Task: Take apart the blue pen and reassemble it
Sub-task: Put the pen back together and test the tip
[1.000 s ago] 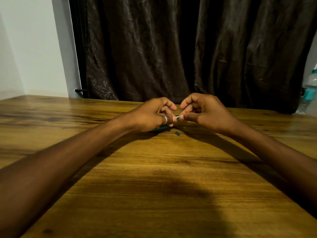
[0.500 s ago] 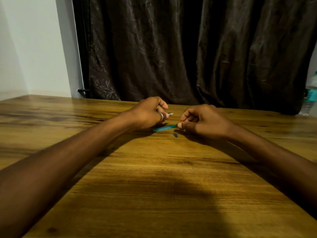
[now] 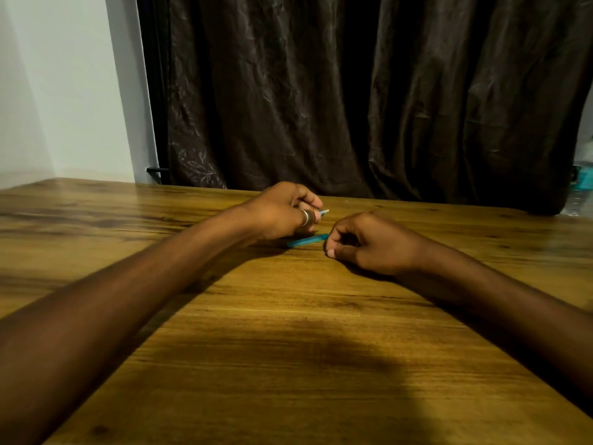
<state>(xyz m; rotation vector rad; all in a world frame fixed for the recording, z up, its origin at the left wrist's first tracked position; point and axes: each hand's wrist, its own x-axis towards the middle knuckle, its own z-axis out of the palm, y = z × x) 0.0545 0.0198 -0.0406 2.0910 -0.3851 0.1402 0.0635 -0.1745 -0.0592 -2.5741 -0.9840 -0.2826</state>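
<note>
My left hand (image 3: 282,213), with a ring on one finger, is closed around a slim pen part whose pale tip (image 3: 324,212) sticks out to the right. A blue pen piece (image 3: 307,241) lies flat on the wooden table (image 3: 288,348), just below that hand. To the right of it, my right hand (image 3: 372,244) rests low on the table. Its fingers are curled and its thumb tip presses down at the blue piece's right end. Whatever lies under those fingertips is hidden.
A dark curtain (image 3: 353,91) hangs behind the table's far edge. A water bottle (image 3: 582,184) stands at the far right edge, partly cut off. A white wall fills the left.
My hands have parted. The right hand let go of the pen part, dropped to the table and now covers the small dark piece that lay there. The left hand stayed put.
</note>
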